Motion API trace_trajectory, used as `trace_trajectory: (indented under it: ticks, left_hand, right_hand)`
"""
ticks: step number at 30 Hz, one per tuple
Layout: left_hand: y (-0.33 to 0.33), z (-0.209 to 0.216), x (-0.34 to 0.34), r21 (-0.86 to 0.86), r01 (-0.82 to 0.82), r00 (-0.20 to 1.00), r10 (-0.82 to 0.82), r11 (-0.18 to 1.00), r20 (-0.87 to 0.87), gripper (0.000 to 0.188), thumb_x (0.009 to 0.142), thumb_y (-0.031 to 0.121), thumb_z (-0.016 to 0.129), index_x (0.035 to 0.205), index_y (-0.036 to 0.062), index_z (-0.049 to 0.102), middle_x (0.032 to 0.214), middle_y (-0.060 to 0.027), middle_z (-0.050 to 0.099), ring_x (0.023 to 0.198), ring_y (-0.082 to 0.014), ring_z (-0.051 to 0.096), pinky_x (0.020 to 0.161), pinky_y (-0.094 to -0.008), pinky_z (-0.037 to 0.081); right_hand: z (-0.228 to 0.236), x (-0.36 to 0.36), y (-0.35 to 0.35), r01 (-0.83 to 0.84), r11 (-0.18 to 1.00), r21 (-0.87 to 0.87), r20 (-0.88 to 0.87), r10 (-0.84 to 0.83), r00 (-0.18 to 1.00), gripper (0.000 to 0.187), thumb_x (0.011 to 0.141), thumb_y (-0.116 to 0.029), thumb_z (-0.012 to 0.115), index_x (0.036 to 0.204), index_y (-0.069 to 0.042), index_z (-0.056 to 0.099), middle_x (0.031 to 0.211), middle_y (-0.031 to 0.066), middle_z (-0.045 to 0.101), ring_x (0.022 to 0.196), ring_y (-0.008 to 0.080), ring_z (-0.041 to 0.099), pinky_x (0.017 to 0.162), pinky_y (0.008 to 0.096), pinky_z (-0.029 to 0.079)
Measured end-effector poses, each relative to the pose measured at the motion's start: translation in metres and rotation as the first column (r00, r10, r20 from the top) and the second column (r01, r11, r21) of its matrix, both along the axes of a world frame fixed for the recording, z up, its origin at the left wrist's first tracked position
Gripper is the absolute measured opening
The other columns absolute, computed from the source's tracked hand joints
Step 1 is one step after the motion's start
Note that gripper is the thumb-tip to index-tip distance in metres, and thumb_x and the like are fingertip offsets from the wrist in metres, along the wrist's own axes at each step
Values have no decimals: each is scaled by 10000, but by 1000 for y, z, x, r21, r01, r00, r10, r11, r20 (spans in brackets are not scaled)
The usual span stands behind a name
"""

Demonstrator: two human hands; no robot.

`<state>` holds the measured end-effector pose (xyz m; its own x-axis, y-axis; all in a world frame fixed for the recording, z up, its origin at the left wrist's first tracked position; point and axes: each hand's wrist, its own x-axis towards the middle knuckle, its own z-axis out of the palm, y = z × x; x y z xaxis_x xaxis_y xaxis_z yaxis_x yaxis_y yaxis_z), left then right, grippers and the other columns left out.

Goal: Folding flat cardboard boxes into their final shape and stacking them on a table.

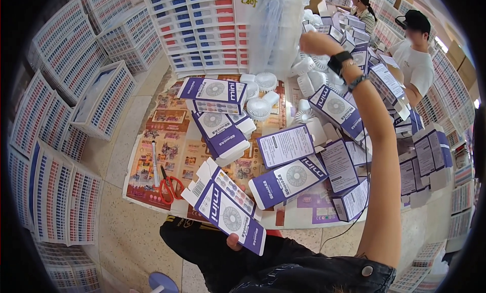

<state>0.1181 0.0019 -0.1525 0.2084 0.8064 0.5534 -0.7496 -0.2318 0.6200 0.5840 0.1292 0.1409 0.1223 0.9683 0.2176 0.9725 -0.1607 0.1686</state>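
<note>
My left hand grips the lower end of a purple and white fan box, with a thumb showing on its face. The box's far end has its flaps standing open; whether anything is inside is hidden. My right arm, with a dark watch on the wrist, stretches far forward. At its end my right hand is over the heap of white mini fans, beside clear plastic bags. Its fingers are too unclear to show whether they hold something. More fan boxes lie on the table between my arms.
Red-handled scissors and a white pen lie on the printed table cover at left. White crates stand at the back; stacked ones line the left. A co-worker in a cap stands at right beside piled boxes.
</note>
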Motion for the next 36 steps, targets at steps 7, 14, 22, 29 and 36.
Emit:
trace_trajectory:
  ticks: [7, 14, 22, 29, 36]
  left_hand:
    - [-11, 12, -5, -110, 97, 994, -101, 989, -36, 1107, 675, 483, 608, 1512, 74, 10, 1467, -287, 212, 1356, -366, 274, 1103, -466, 242]
    - [-15, 74, -9, -351, 209, 978, -187, 913, 95, 1111, 672, 492, 613, 1514, 87, 13, 1463, -278, 226, 1349, -363, 289, 1092, -473, 252]
    - [-13, 111, -4, -381, 60, 988, -2, 923, 152, 1147, 642, 491, 641, 1519, 111, 8, 1448, -270, 244, 1308, -371, 351, 1055, -474, 297]
    - [-12, 92, -3, -390, 124, 987, -72, 912, 147, 1164, 634, 503, 638, 1514, 98, -7, 1452, -287, 230, 1292, -393, 366, 1030, -494, 337]
    - [-12, 98, -1, -423, 16, 984, 61, 906, 167, 1166, 627, 486, 633, 1517, 98, -12, 1470, -288, 190, 1290, -425, 360, 1043, -504, 320]
  right_hand:
    - [-84, 14, -1, 363, 932, 0, 313, -344, 885, 420, 680, -176, 747, 1085, -167, 638, 1120, 141, 602, 1017, 335, 613, 806, 406, 522]
    - [-47, 48, -13, 108, 976, -190, -77, -125, 989, 610, 592, -243, 799, 1164, -172, 602, 1112, 121, 635, 1004, 333, 619, 854, 434, 505]
    - [61, 57, -40, 440, 708, 553, -174, -419, 891, 600, 752, -486, 688, 1008, 54, 646, 969, 233, 681, 912, 359, 666, 782, 430, 516]
    - [0, 140, 31, 560, 283, 778, -421, -427, 800, 539, 748, -364, 733, 1017, 88, 611, 977, 249, 669, 903, 380, 663, 812, 443, 506]
    - [7, 61, 35, 333, 624, 707, -394, -44, 918, 276, 790, -162, 619, 1007, 7, 636, 930, 248, 661, 830, 394, 667, 700, 482, 539]
